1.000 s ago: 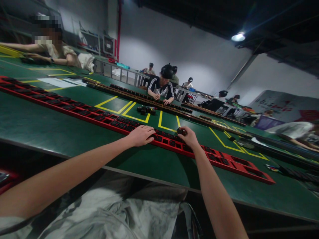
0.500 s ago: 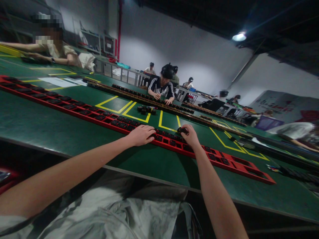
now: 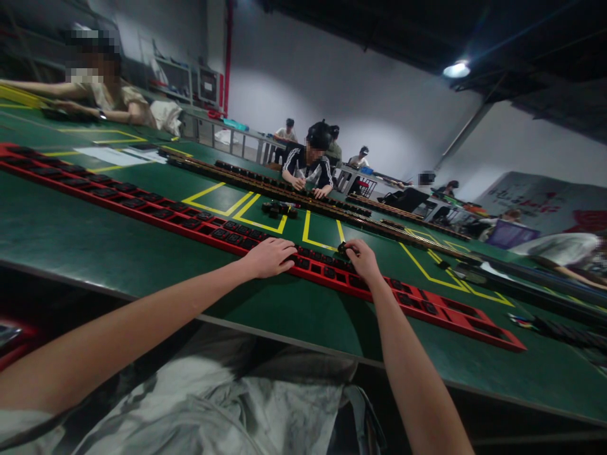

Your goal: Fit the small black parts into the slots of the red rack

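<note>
From my remote seat, the feed shows my right grip (image 3: 364, 259) closed on a small black part (image 3: 342, 248), pinched between thumb and fingertips. The fingers hide much of it, so I cannot tell its exact shape. It sits at the far edge of the red tray (image 3: 513, 341); whether it touches the rim or hangs just above, I can't make out. A fingertip pinch makes sense to me for something this small, since a whole-hand grasp would cover it entirely.

My left grip (image 3: 271, 258) lies palm down on the tray, its fingers curled over the slots. I read that as steadying, but I cannot tell whether the fingers grasp anything beneath them.

The tray runs slantwise across the tabletop (image 3: 142, 246), probably so its middle is within easy reach of both arms. Black pieces (image 3: 220, 233) sit in many slots, which seem to keep them apart and in rows. A dark clump (image 3: 279, 210) lies beyond, near the yellow tape (image 3: 285, 225).
</note>
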The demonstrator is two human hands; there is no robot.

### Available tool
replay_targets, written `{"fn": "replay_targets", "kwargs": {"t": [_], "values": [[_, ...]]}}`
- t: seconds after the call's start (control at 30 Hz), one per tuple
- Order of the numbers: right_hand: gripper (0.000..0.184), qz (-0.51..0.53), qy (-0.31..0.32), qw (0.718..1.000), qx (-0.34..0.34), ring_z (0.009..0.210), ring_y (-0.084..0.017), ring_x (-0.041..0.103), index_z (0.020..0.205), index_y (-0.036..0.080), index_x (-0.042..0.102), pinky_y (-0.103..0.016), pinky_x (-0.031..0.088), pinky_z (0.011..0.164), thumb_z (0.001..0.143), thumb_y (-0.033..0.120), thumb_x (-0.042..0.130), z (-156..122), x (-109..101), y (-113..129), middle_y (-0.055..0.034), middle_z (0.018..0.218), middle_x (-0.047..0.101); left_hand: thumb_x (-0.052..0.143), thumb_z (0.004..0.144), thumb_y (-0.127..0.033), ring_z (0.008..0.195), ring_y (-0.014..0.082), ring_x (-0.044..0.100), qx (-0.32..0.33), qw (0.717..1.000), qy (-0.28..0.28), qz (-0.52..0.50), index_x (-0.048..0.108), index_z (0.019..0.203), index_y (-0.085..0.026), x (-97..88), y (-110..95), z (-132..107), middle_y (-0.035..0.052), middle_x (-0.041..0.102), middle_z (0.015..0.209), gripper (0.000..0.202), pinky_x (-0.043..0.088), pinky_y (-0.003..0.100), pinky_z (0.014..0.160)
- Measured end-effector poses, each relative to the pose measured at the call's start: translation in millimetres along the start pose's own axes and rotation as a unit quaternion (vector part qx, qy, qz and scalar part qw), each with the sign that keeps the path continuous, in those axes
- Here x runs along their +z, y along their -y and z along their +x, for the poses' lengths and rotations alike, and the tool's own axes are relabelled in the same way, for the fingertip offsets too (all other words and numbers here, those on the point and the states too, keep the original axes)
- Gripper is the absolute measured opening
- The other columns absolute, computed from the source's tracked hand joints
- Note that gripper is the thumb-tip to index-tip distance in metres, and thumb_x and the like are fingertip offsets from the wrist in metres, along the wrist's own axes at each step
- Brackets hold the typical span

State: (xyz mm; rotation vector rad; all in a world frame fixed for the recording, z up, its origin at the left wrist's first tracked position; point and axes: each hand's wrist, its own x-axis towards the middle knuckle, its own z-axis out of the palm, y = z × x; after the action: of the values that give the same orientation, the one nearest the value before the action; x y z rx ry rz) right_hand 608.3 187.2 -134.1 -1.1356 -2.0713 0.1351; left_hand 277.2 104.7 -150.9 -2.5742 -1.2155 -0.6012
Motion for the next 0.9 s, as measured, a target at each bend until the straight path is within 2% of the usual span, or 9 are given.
{"fn": "replay_targets", "kwargs": {"t": [0.17, 0.37, 0.6, 0.9], "values": [[0.023, -0.006, 0.004, 1.000, 0.027, 0.092, -0.024, 0.062, 0.099, 0.020, 0.065, -0.039, 0.051, 0.080, 0.080, 0.027, 0.054, -0.2, -0.3, 1.5, -0.0073, 0.101, 0.067, 0.041, 0.097, -0.041, 0.123, 0.0248, 0.055, 0.001, 1.000, 0.000, -0.002, 0.060, 0.125, -0.019, 0.4, 0.7, 0.1, 0.0095, 0.057, 0.138, 0.040, 0.041, 0.041, 0.103], [0.029, -0.030, 0.000, 0.999, 0.044, 0.086, -0.023, 0.063, 0.103, 0.019, 0.066, -0.041, 0.051, 0.084, 0.077, 0.021, 0.052, -1.0, -1.8, 6.5, -0.0064, 0.093, 0.070, 0.042, 0.096, -0.041, 0.125, 0.0240, 0.054, 0.000, 1.000, 0.001, -0.005, 0.059, 0.125, -0.020, -1.3, -0.3, -0.2, 0.0086, 0.057, 0.138, 0.039, 0.040, 0.040, 0.104], [0.038, -0.021, -0.002, 0.999, 0.038, 0.095, -0.023, 0.064, 0.100, 0.020, 0.066, -0.041, 0.049, 0.092, 0.068, 0.012, 0.047, -0.8, -0.8, 3.4, -0.0056, 0.099, 0.070, 0.040, 0.097, -0.041, 0.125, 0.0239, 0.053, -0.001, 1.000, 0.009, 0.004, 0.059, 0.125, -0.019, -2.2, -0.8, -0.2, 0.0086, 0.057, 0.139, 0.041, 0.039, 0.039, 0.104], [0.043, -0.009, 0.003, 0.998, 0.056, 0.100, -0.023, 0.065, 0.099, 0.021, 0.067, -0.043, 0.047, 0.096, 0.066, 0.008, 0.043, -0.4, -2.1, 3.1, -0.0050, 0.101, 0.072, 0.041, 0.096, -0.041, 0.125, 0.0240, 0.053, -0.003, 1.000, 0.003, -0.002, 0.059, 0.126, -0.020, 0.0, 0.4, -0.4, 0.0085, 0.057, 0.138, 0.040, 0.040, 0.039, 0.103]]}}
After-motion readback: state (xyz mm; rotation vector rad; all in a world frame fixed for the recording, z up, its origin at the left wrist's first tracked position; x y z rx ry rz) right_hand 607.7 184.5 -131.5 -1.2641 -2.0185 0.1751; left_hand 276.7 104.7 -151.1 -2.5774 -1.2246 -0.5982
